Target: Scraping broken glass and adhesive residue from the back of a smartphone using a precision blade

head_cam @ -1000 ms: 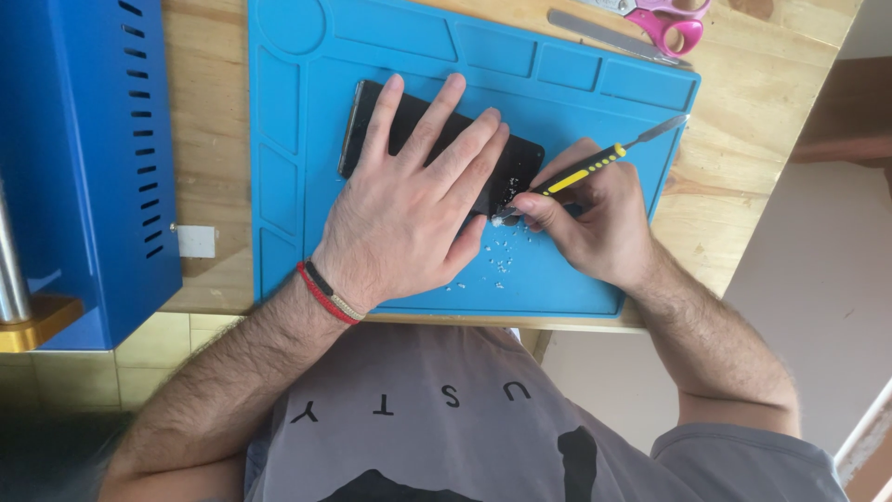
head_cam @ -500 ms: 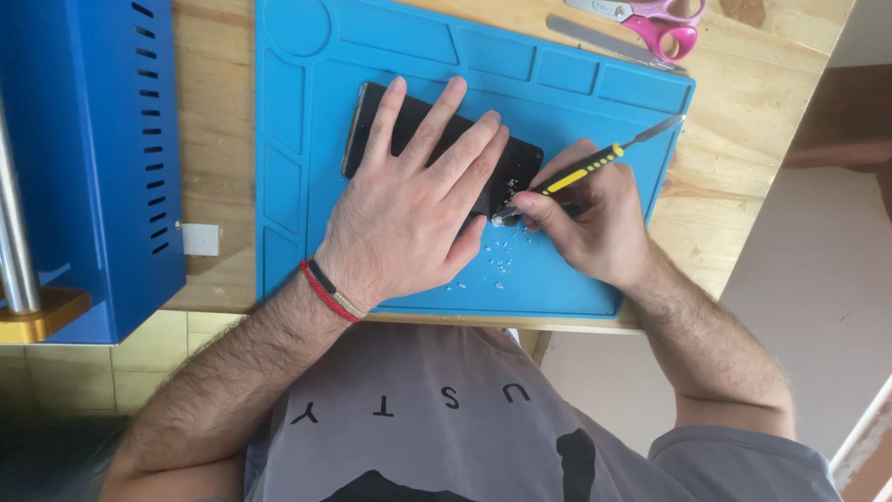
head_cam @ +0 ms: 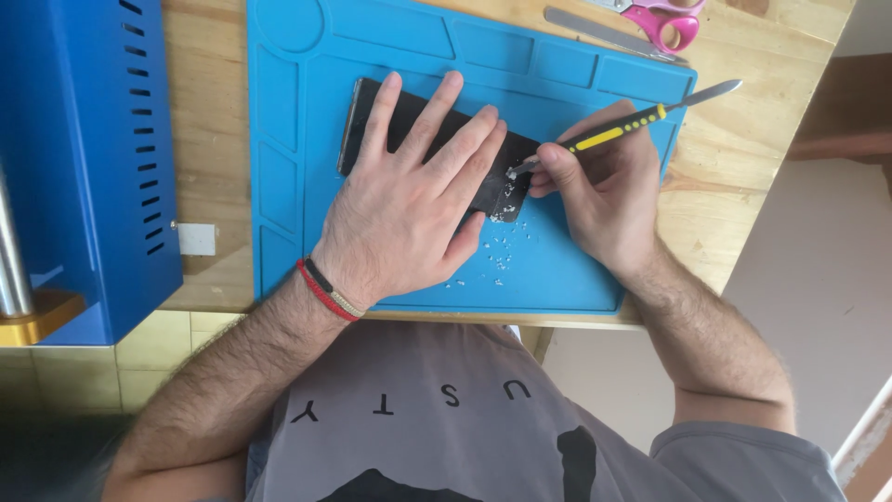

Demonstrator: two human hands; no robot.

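Head view: the left hand [head_cam: 409, 209] lies flat, fingers spread, on a dark phone [head_cam: 502, 181] on the blue mat [head_cam: 576, 270], hiding most of it. Beside it, the right hand [head_cam: 604, 191] pinches a yellow-and-black tool [head_cam: 618, 130], tip at the phone's edge. Small white bits [head_cam: 497, 256] dot the mat. Pink scissors [head_cam: 664, 19] and a metal strip [head_cam: 604, 33] lie beyond on the wooden table [head_cam: 743, 158]; a blue box [head_cam: 84, 158] stands left.

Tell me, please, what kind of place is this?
Probably a small repair bench for phones or electronics. A blue work mat with moulded compartments lies on a wooden table, the left hand presses a dark phone flat, and the right hand works a thin metal tool at its edge.
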